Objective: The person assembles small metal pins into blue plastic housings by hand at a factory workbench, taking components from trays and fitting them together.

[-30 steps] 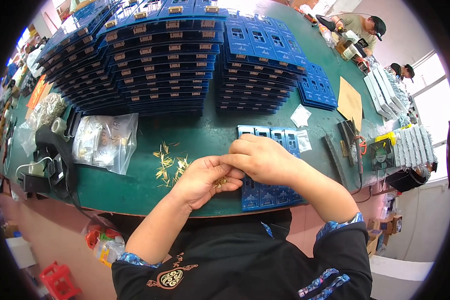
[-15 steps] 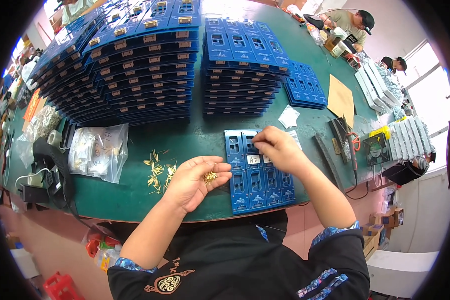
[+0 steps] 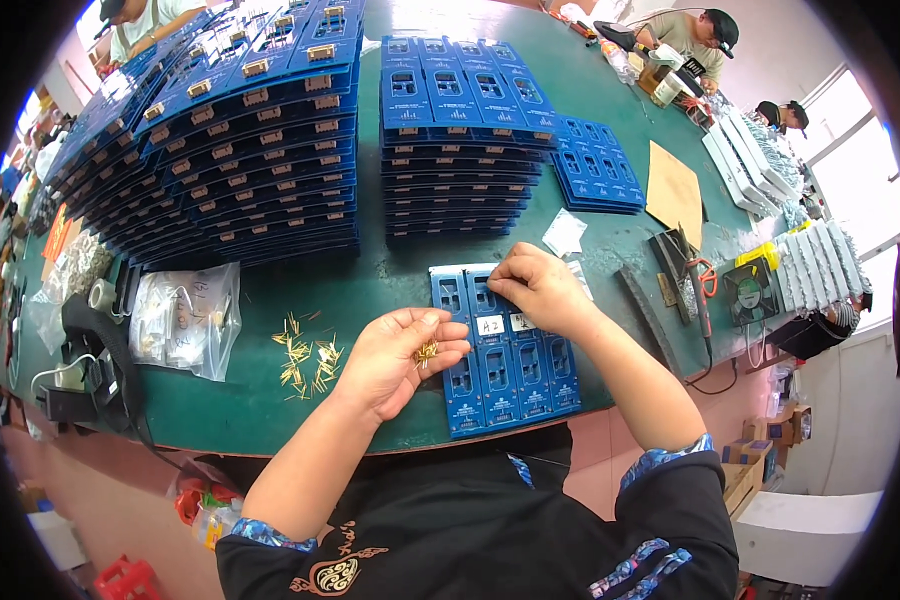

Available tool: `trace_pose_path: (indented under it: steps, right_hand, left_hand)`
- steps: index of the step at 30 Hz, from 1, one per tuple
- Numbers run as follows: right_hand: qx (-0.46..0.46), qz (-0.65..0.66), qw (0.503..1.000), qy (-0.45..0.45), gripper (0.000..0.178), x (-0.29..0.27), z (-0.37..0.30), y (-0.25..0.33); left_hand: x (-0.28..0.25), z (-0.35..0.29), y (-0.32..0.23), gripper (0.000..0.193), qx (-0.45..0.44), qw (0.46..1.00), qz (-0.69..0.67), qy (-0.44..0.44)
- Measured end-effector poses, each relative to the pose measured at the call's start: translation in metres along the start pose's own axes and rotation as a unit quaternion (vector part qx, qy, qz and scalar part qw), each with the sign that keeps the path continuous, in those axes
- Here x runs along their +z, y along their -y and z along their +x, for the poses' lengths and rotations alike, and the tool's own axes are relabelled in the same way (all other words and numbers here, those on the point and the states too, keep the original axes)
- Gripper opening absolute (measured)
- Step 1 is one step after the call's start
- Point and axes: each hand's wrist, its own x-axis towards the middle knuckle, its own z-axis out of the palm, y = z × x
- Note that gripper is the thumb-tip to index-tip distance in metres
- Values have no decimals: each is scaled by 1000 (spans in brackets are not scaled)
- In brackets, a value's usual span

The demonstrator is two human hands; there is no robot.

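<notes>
Well, at the left of the frame a clear plastic bag (image 3: 210, 335) lies on the green table (image 3: 235, 415), its contents blurred through the film. Next come scattered gold-coloured pins (image 3: 293, 362), then the left hand (image 3: 390, 362), half curled and cradling more pins (image 3: 426, 354), partly hidden by its fingers. Just right of centre sits a blue circuit-board panel (image 3: 501, 395), its upper right corner covered by the right hand (image 3: 538, 290), thumb and fingertips pinched together; whether they hold a pin, I can't tell.

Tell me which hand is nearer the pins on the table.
Left: the left hand is just right of the pins; the right hand is farther off, over a board.
</notes>
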Motion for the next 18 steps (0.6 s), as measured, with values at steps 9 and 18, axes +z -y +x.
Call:
trace_pose_path:
  steps: [9, 18]
  right_hand:
    - [-74, -84, 993, -41, 12, 6, -6, 2]
    - [-106, -97, 985, -91, 11, -3, -14, 4]
  left_hand:
    - [-3, -2, -1, 22, 2, 1000, -11, 17]
    - [-5, -3, 0, 17, -5, 999, -21, 26]
